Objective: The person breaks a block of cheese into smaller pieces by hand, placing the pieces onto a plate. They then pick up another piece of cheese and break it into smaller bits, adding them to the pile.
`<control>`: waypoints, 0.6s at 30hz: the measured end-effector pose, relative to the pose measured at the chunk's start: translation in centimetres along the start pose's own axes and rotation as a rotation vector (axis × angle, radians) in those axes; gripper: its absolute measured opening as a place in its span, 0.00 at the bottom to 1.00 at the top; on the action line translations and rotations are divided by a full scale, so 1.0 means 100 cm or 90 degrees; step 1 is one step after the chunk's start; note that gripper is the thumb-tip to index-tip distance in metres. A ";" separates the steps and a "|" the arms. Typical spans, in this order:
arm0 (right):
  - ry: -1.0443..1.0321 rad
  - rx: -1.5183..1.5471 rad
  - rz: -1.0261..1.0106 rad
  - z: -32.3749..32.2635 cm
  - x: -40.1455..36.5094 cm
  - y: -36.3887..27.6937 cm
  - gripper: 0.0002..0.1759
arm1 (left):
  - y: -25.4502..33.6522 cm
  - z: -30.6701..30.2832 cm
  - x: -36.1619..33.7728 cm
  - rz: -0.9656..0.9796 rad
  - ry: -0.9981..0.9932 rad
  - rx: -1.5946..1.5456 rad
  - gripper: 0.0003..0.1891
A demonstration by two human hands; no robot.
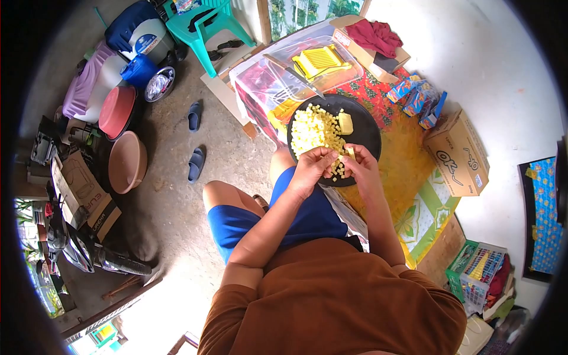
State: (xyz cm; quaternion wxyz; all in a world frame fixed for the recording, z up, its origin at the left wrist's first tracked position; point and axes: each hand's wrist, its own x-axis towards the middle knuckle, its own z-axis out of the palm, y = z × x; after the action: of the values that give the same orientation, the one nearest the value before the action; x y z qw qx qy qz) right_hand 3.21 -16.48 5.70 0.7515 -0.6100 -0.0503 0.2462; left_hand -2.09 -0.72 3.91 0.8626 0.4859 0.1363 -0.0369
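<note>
Over the near edge of a round black tray [370, 127], my two hands meet with fingertips almost touching. My left hand [313, 168] is closed in a pinch around a tiny pale-yellow piece, partly hidden by the fingers. A short pale-yellow strip [351, 153] is pinched in my right hand [362, 167]. Heaped on the tray's left side are many small pale-yellow cubes [313, 129], with a few scattered below my fingers. To their right lies a larger pale-yellow block [345, 123].
Behind the tray, a knife [293, 75] and a yellow slicer [319, 61] rest on a clear plastic container [251, 74]. Cardboard boxes [457, 155] and blue packets [417, 97] stand on the right. Slippers [195, 164] and basins [127, 162] are on the floor at left.
</note>
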 end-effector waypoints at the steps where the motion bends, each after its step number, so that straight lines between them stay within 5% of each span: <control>1: -0.003 0.001 -0.002 0.000 -0.001 -0.002 0.17 | 0.002 0.000 0.000 -0.006 -0.009 -0.006 0.12; 8: 0.004 0.054 0.018 -0.004 0.000 0.002 0.18 | -0.001 0.001 -0.001 -0.090 -0.038 -0.179 0.10; 18: 0.086 0.013 0.008 -0.030 0.009 0.013 0.16 | -0.035 -0.003 0.012 -0.059 0.060 0.187 0.14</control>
State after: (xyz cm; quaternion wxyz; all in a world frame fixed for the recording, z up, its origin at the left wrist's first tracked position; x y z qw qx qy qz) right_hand 4.69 -18.59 3.49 0.7578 -0.6180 0.0068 0.2092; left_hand -1.65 -2.24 0.50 0.7723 0.6011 0.1921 -0.0735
